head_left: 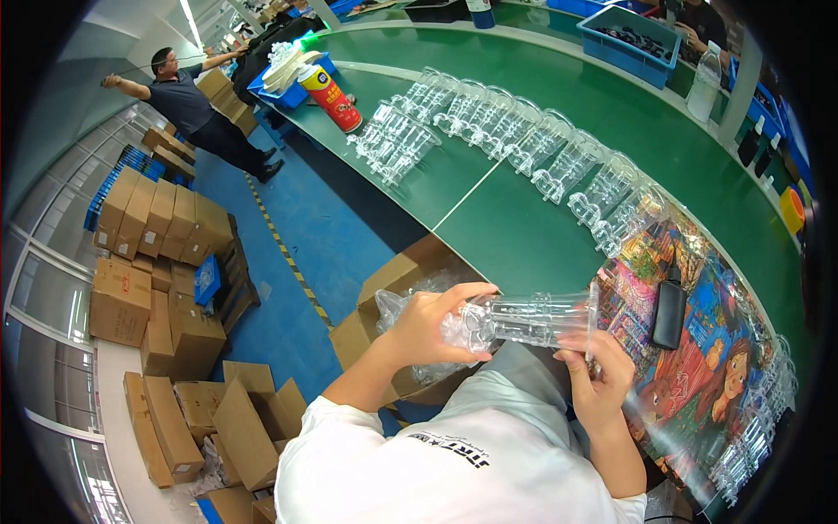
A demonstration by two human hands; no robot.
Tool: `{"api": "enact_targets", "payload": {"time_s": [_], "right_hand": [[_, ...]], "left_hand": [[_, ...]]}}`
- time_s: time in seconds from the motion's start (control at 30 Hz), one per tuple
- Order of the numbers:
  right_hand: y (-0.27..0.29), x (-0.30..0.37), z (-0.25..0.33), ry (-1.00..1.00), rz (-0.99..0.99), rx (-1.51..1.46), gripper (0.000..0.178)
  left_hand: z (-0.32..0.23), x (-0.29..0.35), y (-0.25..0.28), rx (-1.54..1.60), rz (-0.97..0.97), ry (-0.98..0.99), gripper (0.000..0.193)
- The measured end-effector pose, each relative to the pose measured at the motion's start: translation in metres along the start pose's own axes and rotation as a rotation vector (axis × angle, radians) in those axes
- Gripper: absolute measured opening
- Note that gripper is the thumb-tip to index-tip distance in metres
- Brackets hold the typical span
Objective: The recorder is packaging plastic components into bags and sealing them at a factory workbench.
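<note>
I hold a clear plastic cup-shaped part (539,320) sideways in front of my body, over the table's near edge. My left hand (429,327) is closed round its knobbly, narrower end. At the wide rim, my right hand (601,365) pinches the flange between thumb and fingers. Below my left hand stands an opened cardboard box (356,342) with clear plastic bagging in it. A long row of similar clear parts (543,144) curves across the green table (489,229). To the right of my right hand lies a colourful printed mat (672,393).
A black oblong device (669,313) rests on the mat, and more clear parts (758,428) line its right edge. Farther off are a red-and-yellow spray can (330,98) and a blue bin (630,44). Stacked cartons (131,297) fill the left, where another person (194,100) stands with arms spread.
</note>
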State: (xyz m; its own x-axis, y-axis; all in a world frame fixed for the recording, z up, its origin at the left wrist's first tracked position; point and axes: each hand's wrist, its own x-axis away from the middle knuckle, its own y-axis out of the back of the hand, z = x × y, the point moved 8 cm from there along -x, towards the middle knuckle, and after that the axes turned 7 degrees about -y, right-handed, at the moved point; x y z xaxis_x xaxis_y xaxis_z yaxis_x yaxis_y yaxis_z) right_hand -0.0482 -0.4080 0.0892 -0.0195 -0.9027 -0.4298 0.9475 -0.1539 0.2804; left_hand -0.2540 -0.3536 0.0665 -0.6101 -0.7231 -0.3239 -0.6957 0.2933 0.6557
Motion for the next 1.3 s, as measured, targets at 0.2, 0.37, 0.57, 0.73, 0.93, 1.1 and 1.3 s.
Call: {"api": "enact_targets", "payload": {"time_s": [0.2,0.37,0.57,0.73,0.93,1.1,1.3], "right_hand": [[-0.014,-0.004,-0.011,-0.012,0.056,0.005,0.013],[-0.024,-0.016,-0.018,-0.215,0.089,-0.096,0.027],[-0.012,-0.011,-0.033,-0.244,0.017,-0.071,0.039],[-0.007,-0.005,-0.033,-0.232,0.022,-0.067,0.032],[-0.004,0.001,-0.042,-0.256,0.018,-0.051,0.025],[-0.006,0.004,-0.045,-0.258,0.039,-0.038,0.024],[-0.009,0.002,-0.056,-0.273,0.028,-0.029,0.025]], "left_hand": [[-0.006,0.003,0.014,-0.121,-0.166,-0.085,0.064],[0.01,0.004,0.026,-0.152,-0.315,-0.031,0.057],[0.099,0.018,0.068,-0.171,-0.713,0.283,0.034],[0.145,0.007,0.091,-0.263,-0.755,0.47,0.036],[0.171,-0.011,0.097,-0.495,-0.591,0.595,0.056],[0.17,-0.002,0.1,-0.498,-0.62,0.59,0.066],[0.141,0.018,0.096,-0.377,-0.587,0.629,0.055]]}}
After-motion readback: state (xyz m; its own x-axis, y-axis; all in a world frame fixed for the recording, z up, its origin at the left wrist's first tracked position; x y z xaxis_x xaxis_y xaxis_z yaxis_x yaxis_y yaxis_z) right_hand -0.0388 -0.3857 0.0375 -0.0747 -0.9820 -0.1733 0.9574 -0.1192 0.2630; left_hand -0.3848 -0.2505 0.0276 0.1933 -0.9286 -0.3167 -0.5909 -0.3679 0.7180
